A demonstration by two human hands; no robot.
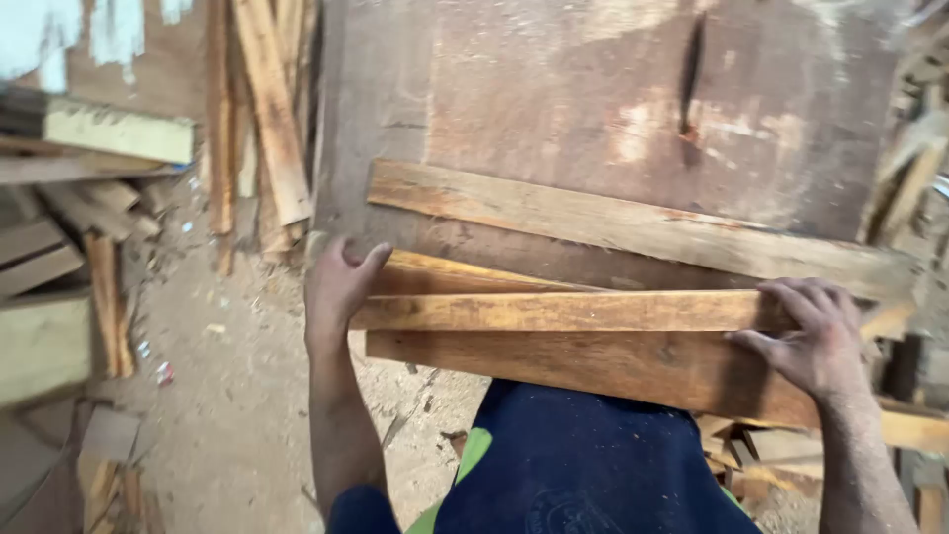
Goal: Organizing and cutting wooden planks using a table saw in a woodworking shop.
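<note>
Both hands are on the narrow plank (563,311): the left hand (336,287) cups its end, and the right hand (816,336) lies spread-fingered on top. It lies on other boards (613,371) at the edge of the worn table (593,89), seemingly not yet squared up with them.

Both forearms are seen bare, w/ no sleeves, gloves, rings or watch. The left hand (336,287) and right hand (813,338) are dusted w/ fine sawdust, esp. the knuckles. Dark navy clothing (583,465) is worn below, edged w/ bright green trim (473,453); a faint round mark is printed on the fabric.
</note>
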